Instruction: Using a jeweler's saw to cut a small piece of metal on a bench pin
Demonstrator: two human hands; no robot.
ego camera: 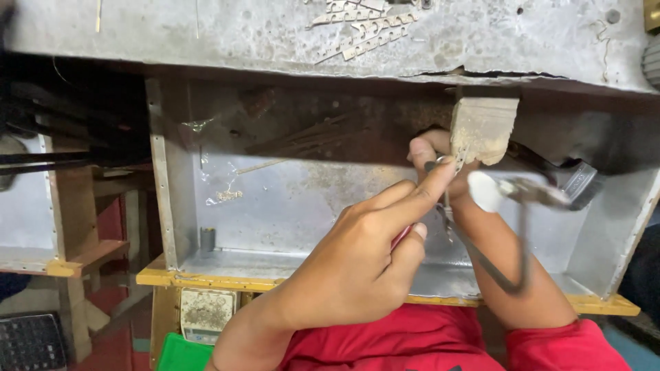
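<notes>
Left hand (pixel 357 261): closed round a slim red-handled metal tool (pixel 405 235); forefinger stretched along it, pointing up and right toward the peg.
Right hand (pixel 433 152): mostly hidden behind the left forefinger and the peg; fingers curled, pinching a small metal piece (pixel 459 159) against the peg. Exactly what it grips cannot be told.
Worn pale wooden bench peg (pixel 483 127): juts from under the scratched grey metal bench (pixel 206 34), above both hands.
Key relation: the small metal piece lies just beyond the left fingertip, up and right; the tool's long axis runs lower left to upper right toward it. The right hand is nearer, touching it.
Blurred dark frame tool (pixel 512 227): crosses the right forearm; kind unclear.
Below: shiny sheet-metal catch tray (pixel 275 206) with yellow-painted front edge (pixel 206 280).
On the bench: several perforated pale metal strips (pixel 364 27).
</notes>
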